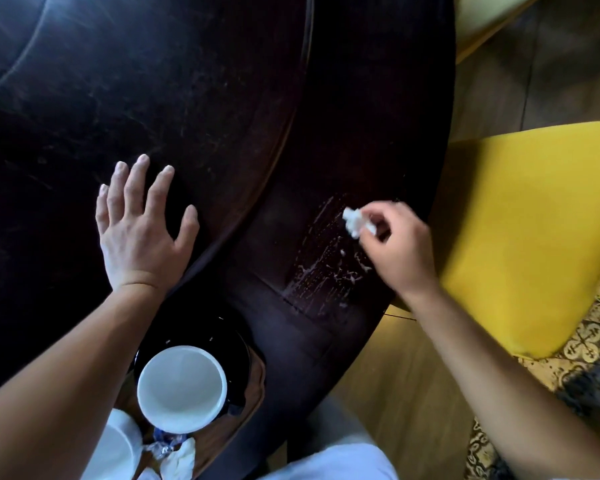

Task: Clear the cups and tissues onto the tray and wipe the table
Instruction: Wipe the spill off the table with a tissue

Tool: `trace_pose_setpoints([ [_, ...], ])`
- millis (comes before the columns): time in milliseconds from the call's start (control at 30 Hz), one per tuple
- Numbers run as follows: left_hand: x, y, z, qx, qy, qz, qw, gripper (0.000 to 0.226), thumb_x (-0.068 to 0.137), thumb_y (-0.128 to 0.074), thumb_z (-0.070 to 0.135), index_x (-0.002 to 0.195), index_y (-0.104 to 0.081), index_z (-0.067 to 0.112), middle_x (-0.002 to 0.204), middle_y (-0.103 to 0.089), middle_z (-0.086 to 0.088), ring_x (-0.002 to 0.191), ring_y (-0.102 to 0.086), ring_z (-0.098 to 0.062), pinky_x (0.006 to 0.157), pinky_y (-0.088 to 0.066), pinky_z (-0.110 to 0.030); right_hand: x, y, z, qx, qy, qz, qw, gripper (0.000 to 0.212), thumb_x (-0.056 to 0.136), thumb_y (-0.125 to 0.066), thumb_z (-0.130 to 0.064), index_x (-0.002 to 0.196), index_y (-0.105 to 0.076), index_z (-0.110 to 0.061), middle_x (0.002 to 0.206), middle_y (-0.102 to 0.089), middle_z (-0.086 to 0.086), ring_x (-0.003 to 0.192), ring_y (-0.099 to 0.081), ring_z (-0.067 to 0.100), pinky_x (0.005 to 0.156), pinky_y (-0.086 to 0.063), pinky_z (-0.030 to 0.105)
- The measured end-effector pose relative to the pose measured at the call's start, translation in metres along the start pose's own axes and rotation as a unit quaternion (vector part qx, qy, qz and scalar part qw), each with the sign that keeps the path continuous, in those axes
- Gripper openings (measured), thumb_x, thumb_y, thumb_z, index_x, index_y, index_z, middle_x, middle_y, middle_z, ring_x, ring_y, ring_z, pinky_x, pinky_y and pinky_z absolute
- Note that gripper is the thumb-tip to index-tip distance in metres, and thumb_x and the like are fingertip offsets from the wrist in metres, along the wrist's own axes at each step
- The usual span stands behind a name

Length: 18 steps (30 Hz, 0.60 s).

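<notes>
A small white tissue (pixel 355 221) is being pinched in the curled fingers (pixel 378 216) of the right hand (pixel 400 247), just above the dark table (pixel 222 98) near its right edge, beside a patch of pale wet streaks (pixel 326 265). The left hand (pixel 139 230) is lying flat on the table, fingers straight and spread. Below it a white cup (pixel 182 388) is sitting on a black saucer (pixel 234 344) on the wooden tray (pixel 253 382), with crumpled tissues (pixel 179 460) at the tray's near end. A yellow chair (pixel 534 220) is standing beside the table.
</notes>
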<state>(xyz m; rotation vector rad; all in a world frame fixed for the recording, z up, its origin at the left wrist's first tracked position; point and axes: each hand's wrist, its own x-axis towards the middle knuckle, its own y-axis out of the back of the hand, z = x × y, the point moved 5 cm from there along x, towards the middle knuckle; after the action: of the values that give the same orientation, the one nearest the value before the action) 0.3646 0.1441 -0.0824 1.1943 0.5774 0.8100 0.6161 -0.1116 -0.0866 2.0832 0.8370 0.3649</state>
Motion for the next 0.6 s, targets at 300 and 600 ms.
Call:
trace_pose_setpoints([
  [300, 0.0, 0.0, -0.001, 0.001, 0.001, -0.002, 1.0, 0.063, 0.097, -0.044, 0.051, 0.153, -0.04, 0.023, 0.168, -0.023, -0.001, 0.157, -0.012, -0.026, 0.127, -0.005, -0.046, 0.106, 0.04, 0.065, -0.087, -0.088, 0.061, 0.99, 0.015, 0.087, -0.065, -0.028, 0.098, -0.073, -0.022, 0.095, -0.069, 0.004, 0.085, -0.064, 0.023, 0.07, -0.044, 0.028],
  [600, 0.001, 0.001, 0.0, -0.002, 0.002, -0.005, 1.0, 0.062, 0.097, -0.045, 0.05, 0.153, -0.04, 0.024, 0.168, -0.023, -0.002, 0.157, -0.012, -0.026, 0.127, -0.004, -0.045, -0.04, -0.006, 0.018, -0.061, -0.037, -0.01, 0.997, 0.022, 0.082, -0.072, -0.013, 0.102, -0.071, -0.021, 0.097, -0.066, 0.001, 0.082, -0.065, 0.023, 0.067, -0.048, 0.032],
])
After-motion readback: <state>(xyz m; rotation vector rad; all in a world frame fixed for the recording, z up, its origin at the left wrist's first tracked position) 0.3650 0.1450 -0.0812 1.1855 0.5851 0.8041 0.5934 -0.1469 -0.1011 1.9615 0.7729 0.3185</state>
